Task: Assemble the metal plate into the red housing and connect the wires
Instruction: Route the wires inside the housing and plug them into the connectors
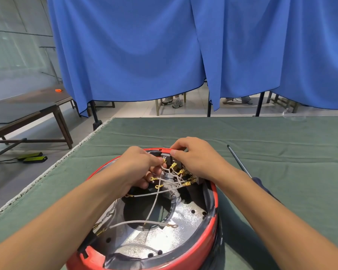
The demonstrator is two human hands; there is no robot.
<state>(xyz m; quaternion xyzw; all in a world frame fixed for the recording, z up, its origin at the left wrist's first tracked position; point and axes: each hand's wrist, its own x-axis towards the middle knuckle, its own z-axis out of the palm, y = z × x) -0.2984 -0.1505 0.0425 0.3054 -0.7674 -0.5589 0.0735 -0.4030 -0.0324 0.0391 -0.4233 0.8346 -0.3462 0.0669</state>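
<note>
The round red plastic housing [207, 236] sits on the green-clothed bench [281, 152], shiny metal plate [176, 227] already inside. Left hand [139, 168] pinches a thin white wire [165, 169]; right hand [199, 158] grips the black terminal block [171, 159]. Those wires look floppy, so I'd grab them by the brass lugs.

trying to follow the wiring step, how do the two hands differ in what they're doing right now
The left hand pinches a white wire's gold terminal, fingers curled among the wires; the right hand grips a dark block at the far rim of the red housing. The left sits inside the housing; the right is over its rim. Both are curled.
</note>
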